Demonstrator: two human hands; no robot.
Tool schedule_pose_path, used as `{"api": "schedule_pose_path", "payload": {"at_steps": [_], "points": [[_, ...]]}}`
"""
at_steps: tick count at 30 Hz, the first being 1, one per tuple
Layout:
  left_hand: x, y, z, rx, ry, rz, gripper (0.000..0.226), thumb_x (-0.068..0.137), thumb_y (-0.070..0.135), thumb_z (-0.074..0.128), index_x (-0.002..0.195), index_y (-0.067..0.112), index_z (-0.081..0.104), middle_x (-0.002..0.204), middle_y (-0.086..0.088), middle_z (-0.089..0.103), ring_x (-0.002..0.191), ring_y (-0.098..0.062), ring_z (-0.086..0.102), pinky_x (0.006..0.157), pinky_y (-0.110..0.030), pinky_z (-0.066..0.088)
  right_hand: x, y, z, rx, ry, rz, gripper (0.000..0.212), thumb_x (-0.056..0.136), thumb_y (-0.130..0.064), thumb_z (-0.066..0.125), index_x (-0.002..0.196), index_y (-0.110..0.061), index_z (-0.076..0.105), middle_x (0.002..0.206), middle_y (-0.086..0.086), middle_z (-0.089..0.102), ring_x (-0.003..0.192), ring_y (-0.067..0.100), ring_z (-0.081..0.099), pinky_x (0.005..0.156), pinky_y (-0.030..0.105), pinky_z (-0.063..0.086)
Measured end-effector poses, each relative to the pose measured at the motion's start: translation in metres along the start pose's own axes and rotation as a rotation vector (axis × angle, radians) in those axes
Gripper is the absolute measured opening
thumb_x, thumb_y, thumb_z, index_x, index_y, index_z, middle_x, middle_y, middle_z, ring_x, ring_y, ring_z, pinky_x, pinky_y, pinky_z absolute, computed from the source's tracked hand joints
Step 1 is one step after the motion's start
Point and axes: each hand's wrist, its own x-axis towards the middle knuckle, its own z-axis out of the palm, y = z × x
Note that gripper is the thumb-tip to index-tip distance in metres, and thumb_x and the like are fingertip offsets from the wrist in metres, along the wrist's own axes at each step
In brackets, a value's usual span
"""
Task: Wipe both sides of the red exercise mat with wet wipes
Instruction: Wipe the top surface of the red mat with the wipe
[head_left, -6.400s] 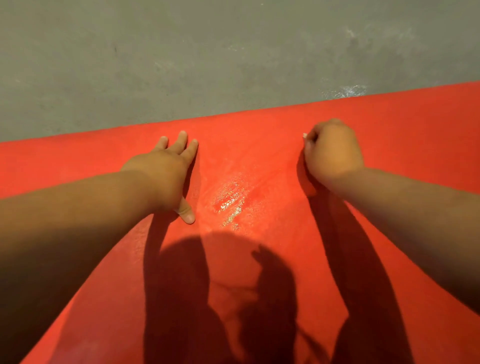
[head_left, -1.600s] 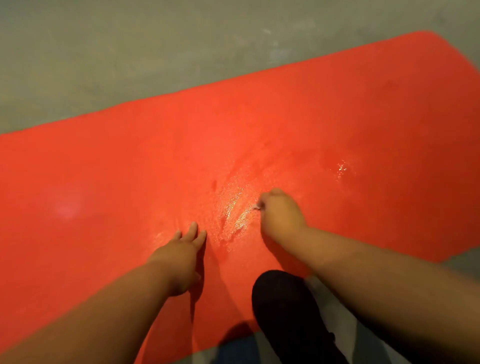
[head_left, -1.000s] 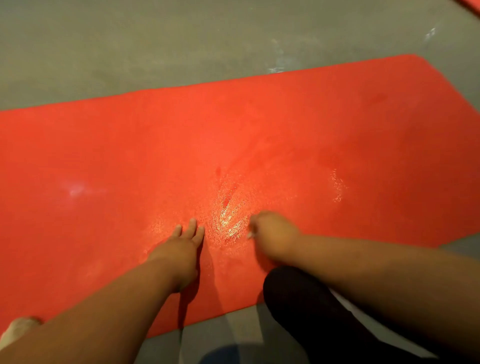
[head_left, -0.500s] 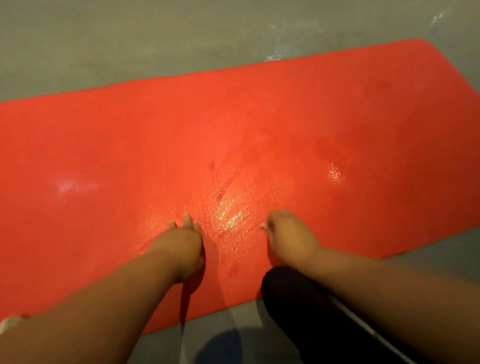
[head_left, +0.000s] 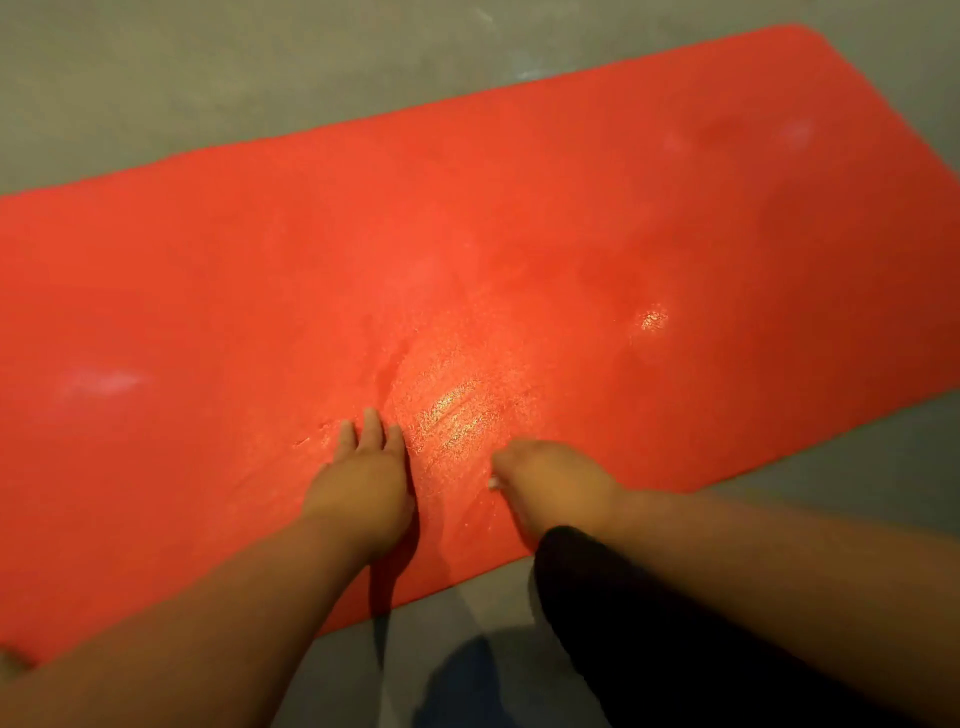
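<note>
Now, head view: the camera looks down at the floor.
Red mat: lies flat and unrolled on the grey floor, running from the left edge of the frame up to a rounded far-right corner.
Left hand: flat on the mat close to its near edge, with fingers straight and together, palm down, holding nothing.
Right hand: just beside the left, knuckles up, fingers curled under against the mat.
Wet wipe: only a small white scrap shows at the right hand — probably the wipe bunched in that grip, though it is too small to be sure.
Wet patch: glistening streaks between and just beyond the two hands; a smaller shiny spot sits further right.
Knee: dark-clothed, under the right forearm at the mat's near edge.
</note>
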Motion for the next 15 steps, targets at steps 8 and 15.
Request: {"api": "schedule_pose_path", "payload": {"at_steps": [8,15], "points": [[0.025,0.019,-0.02,0.07,0.294,0.244,0.03,0.087,0.027,0.042,0.113,0.014,0.052,0.125,-0.008,0.044,0.12,-0.027,0.04,0.096,-0.038,0.04,-0.035,0.076,-0.019,-0.042,0.085,0.211,0.017,0.091,-0.027,0.046,0.104,-0.021,0.055,0.103,0.004,0.06,0.097,0.025,0.058,0.072,0.031,0.044],[0.03,0.052,-0.016,0.138,-0.001,0.104,0.068,0.094,0.029,0.04,0.149,0.002,0.01,0.155,-0.027,-0.001,0.143,-0.044,0.005,0.111,-0.049,0.03,-0.027,0.017,0.001,0.108,-0.169,0.172,0.019,0.095,-0.017,0.045,0.113,-0.014,0.052,0.108,0.008,0.061,0.1,0.028,0.058,0.068,0.029,0.035]]}}
